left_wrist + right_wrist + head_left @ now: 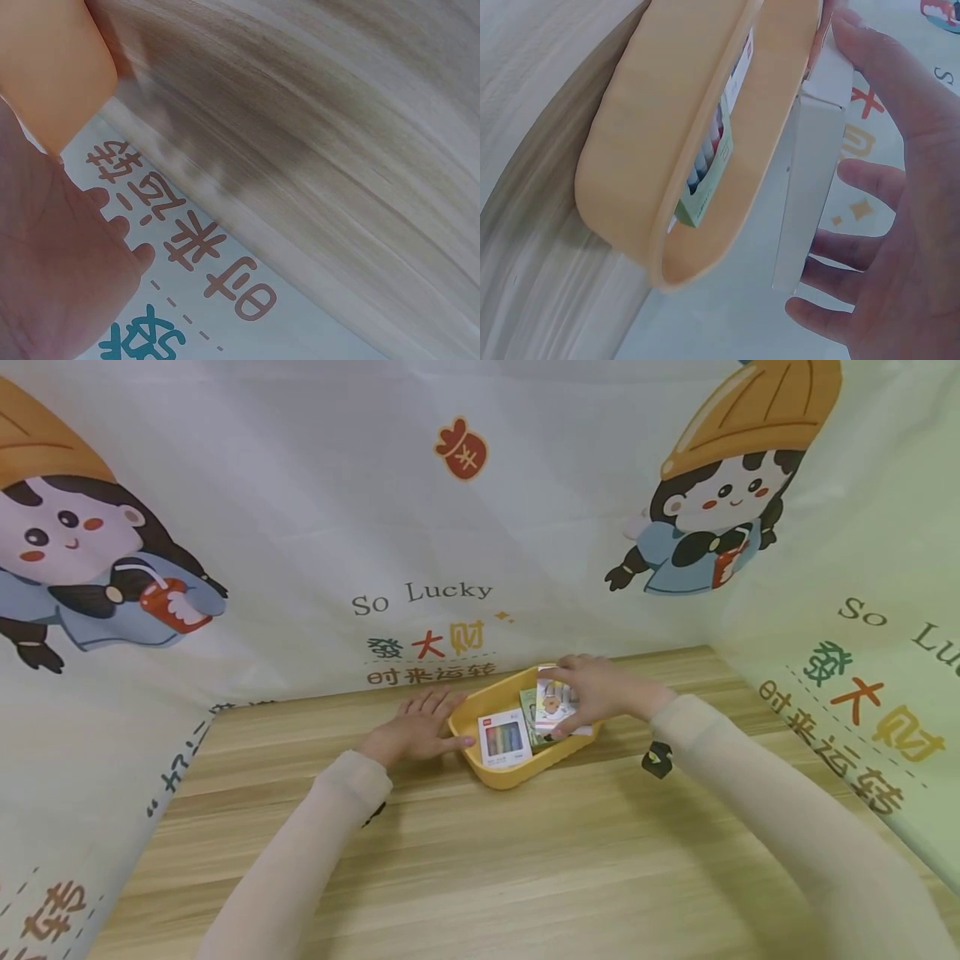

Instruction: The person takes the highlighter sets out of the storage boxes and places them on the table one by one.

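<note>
White is the box [552, 700] my right hand [600, 687] pinches above the right end of the yellow tray [517, 774]; my left hand [414, 732], fingers straight, touches its left end.

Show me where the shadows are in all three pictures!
Head view: a soft shadow lies on the wooden table by the right sleeve; left wrist view: a dark, fuzzy-edged shadow crosses the table; right wrist view: the table darkens beside the yellow basket, and colours look pale.
</note>
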Motion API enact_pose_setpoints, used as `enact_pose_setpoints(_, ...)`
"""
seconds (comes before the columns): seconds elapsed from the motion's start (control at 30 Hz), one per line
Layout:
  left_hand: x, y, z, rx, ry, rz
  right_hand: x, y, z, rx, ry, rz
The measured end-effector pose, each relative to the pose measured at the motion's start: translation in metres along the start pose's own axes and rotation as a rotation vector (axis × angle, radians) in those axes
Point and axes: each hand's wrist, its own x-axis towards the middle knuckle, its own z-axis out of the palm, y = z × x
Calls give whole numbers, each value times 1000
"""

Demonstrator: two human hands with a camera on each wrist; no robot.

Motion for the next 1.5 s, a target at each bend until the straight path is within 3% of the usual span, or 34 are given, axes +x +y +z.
enact_pose_setpoints(0.93, 5, -6, 5, -9, 0, 14, -32, 6, 6, 1, 61, -13)
enact_pose_setpoints(1.2, 1, -3, 0, -6, 1, 8, -42, 4, 8, 13, 36, 13)
enact_pose_setpoints(1.5, 5, -8, 5, -24, 1, 17, -46, 5, 15, 15, 46, 9)
